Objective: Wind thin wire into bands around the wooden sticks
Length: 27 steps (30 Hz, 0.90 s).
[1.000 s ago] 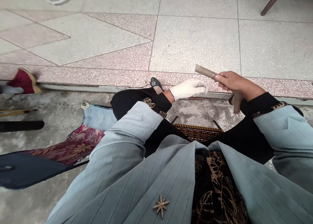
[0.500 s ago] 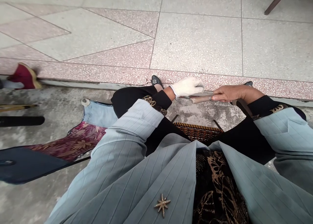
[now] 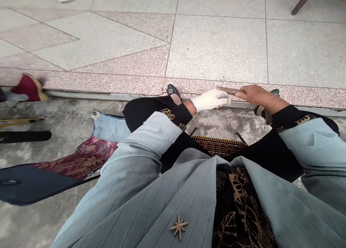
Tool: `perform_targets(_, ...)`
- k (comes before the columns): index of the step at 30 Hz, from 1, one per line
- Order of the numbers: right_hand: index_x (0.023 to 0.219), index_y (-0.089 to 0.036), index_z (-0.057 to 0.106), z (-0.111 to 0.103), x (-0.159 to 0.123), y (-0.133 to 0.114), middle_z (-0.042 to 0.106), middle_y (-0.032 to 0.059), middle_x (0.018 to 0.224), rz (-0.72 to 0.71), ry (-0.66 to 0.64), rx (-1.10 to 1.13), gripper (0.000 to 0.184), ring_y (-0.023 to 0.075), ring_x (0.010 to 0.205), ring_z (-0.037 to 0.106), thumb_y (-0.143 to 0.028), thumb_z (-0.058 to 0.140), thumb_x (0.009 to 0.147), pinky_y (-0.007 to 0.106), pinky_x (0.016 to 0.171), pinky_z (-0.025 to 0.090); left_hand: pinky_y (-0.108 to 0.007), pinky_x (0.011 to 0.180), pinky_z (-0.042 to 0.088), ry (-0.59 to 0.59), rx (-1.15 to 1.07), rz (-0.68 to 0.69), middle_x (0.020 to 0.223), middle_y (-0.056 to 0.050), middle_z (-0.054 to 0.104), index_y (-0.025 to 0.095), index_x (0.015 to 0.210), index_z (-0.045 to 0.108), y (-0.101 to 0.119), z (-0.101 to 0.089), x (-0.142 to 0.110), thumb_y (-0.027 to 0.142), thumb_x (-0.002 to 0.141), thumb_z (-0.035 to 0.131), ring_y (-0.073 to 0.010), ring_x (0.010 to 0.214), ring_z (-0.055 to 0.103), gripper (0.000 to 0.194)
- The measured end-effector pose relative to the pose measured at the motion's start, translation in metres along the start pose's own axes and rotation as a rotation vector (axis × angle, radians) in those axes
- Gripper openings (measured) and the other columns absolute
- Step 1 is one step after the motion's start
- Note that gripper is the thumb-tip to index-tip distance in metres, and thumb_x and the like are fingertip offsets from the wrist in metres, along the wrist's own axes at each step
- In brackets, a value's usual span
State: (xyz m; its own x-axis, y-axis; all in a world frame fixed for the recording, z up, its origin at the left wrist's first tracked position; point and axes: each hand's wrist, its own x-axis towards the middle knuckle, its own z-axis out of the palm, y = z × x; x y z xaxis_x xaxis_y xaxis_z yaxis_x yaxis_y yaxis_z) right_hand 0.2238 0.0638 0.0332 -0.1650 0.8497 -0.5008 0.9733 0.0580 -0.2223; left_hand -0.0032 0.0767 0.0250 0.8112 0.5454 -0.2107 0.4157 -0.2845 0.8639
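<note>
My left hand [image 3: 212, 99] wears a white knitted glove, its fingers curled down in front of me. Whatever lies inside those fingers is hidden. In my bare right hand [image 3: 254, 93] is a brown stick-like tool [image 3: 228, 90] with a band near the grip; its exact kind cannot be made out. The tool points left and passes just beyond the gloved fingers; whether they touch is unclear. Both hands are above the gap between my knees, near the tiled step [image 3: 200, 90].
Below my lap shows a woven wicker edge [image 3: 221, 144]. To the left are a denim and floral cloth piece [image 3: 100, 150], a dark rod [image 3: 25, 136] and another person's red shoe [image 3: 25, 87]. A brown furniture leg [image 3: 304, 1] stands at upper right.
The tool in my right hand has moved up and away from me, from below the gloved fingers to beyond them. My left hand has shifted slightly right and toward me.
</note>
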Motion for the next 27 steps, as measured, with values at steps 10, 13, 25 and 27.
perform_targets(10, 0.091, -0.021, 0.054, -0.026, -0.033, -0.004, 0.051, 0.0014, 0.071, -0.323, -0.055, 0.919, 0.052, 0.0117, 0.052, 0.042, -0.073, 0.044, 0.089, 0.028, 0.050, 0.037, -0.024, 0.059, 0.036, -0.016, -0.003, 0.079, 0.064, 0.003, 0.052, 0.017, 0.096, 0.066, -0.011, -0.004, 0.001, 0.033, 0.096, 0.041, -0.0089, 0.055, 0.045, 0.030)
perform_targets(13, 0.089, -0.021, 0.056, -0.029, -0.036, 0.001, 0.049, -0.0013, 0.069, -0.417, -0.335, 0.896, 0.054, 0.0099, 0.051, 0.041, -0.074, 0.051, 0.085, 0.026, 0.051, 0.036, -0.027, 0.061, 0.034, 0.021, 0.176, 0.067, 0.068, 0.000, 0.057, 0.017, 0.089, 0.067, -0.016, -0.009, 0.004, 0.035, 0.094, 0.043, -0.0110, 0.059, 0.046, 0.031)
perform_targets(25, 0.087, -0.019, 0.067, 0.004, -0.001, 0.009, 0.067, 0.0116, 0.085, -0.144, -0.344, -0.016, 0.048, 0.0250, 0.075, 0.060, -0.064, 0.052, 0.088, 0.036, 0.065, 0.042, -0.025, 0.059, 0.031, 0.035, 0.202, 0.090, 0.065, 0.001, 0.056, 0.015, 0.083, 0.068, 0.007, -0.016, -0.003, 0.030, 0.087, 0.045, -0.0104, 0.058, 0.047, 0.028)
perform_targets(27, 0.090, -0.018, 0.067, 0.002, 0.004, 0.010, 0.067, 0.0160, 0.093, -0.067, -0.252, -0.058, 0.049, 0.0283, 0.080, 0.061, -0.062, 0.047, 0.091, 0.038, 0.068, 0.043, -0.024, 0.057, 0.033, 0.010, 0.115, 0.076, 0.066, 0.001, 0.056, 0.015, 0.088, 0.068, 0.007, -0.013, -0.004, 0.029, 0.088, 0.045, -0.0091, 0.056, 0.047, 0.027)
